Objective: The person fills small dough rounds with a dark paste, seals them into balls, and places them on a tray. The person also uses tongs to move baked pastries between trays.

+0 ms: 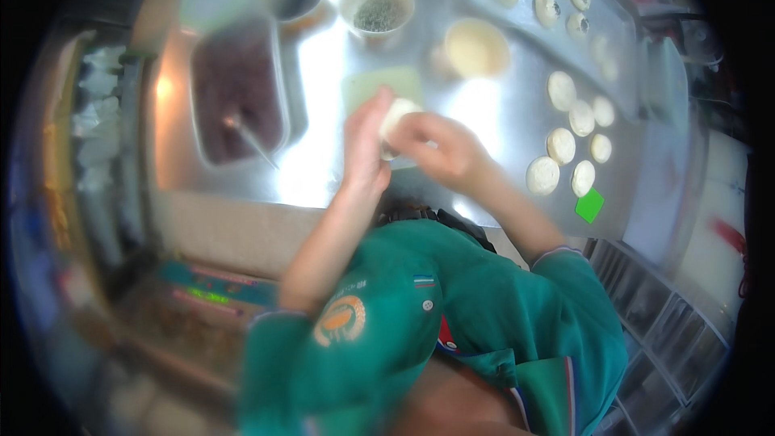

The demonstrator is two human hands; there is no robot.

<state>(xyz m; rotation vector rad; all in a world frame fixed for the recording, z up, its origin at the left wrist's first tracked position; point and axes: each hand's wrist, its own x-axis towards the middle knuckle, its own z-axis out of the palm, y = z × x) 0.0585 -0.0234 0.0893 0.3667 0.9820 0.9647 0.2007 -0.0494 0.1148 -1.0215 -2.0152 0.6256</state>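
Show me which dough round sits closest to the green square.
The dough round just above the green square, practically meeting its edge; the others lie farther up or left.

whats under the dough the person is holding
Below the dough, left hand and right hand, a pale green square shows in part on the metal table; anything on its covered middle cannot be seen.
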